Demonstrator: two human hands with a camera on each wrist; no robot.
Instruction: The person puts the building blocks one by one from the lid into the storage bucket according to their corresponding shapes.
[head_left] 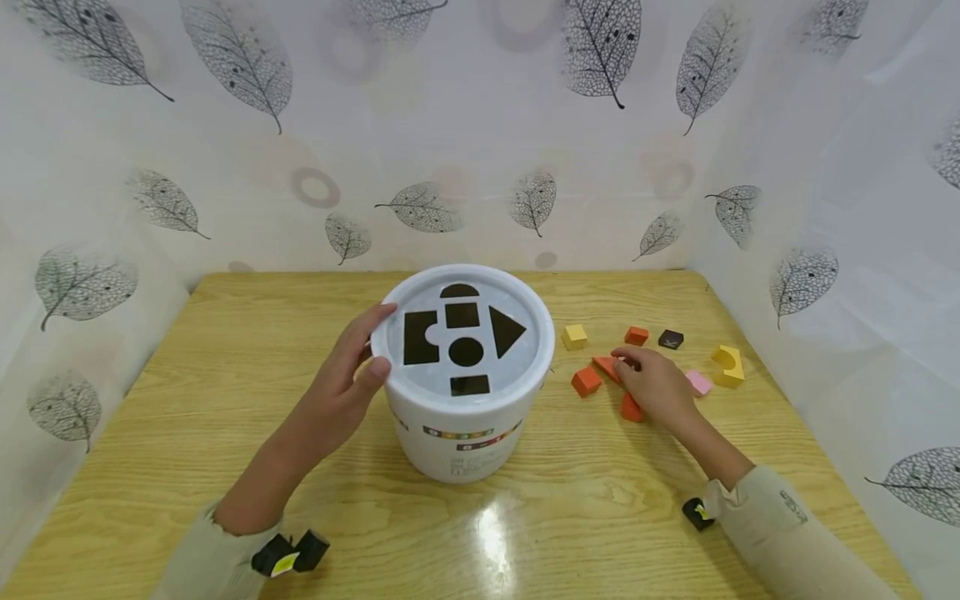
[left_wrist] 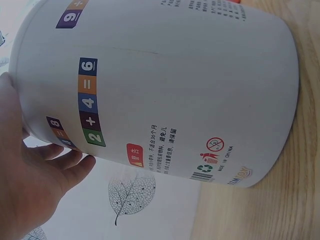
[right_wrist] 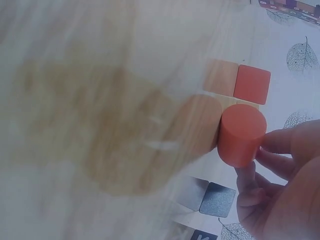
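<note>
Orange triangular block (head_left: 605,367), one in number, is pinched at the fingertips of the right hand (head_left: 658,386), low over the bench (head_left: 600,508). Around that hand, seven more blocks show in the head view: three orange or red, two yellow, one black and one pink. One orange cylinder (right_wrist: 242,135) stands on the near side of the right hand, partly covered by it from above; one orange cube (head_left: 586,381) is just left of the fingertips, and one yellow cube (head_left: 574,337) is farther off to their left. Beyond the hand are one small red block (head_left: 636,336) and one black block (head_left: 671,339); to its right, one pink block (head_left: 699,383) and one notched yellow block (head_left: 728,367). One grey block (right_wrist: 217,199) appears in the right wrist view; whether it is among those counted, I cannot tell.

One container, a white bucket (head_left: 461,446), stands between the hands. Its lid (head_left: 431,382) is on, with six holes: half-round, square, notched, triangular, round and rectangular. They look dark, so the contents cannot be seen. The left hand (head_left: 341,387) grips the rim on its own side, thumb on top and fingers bent round the edge.
</note>
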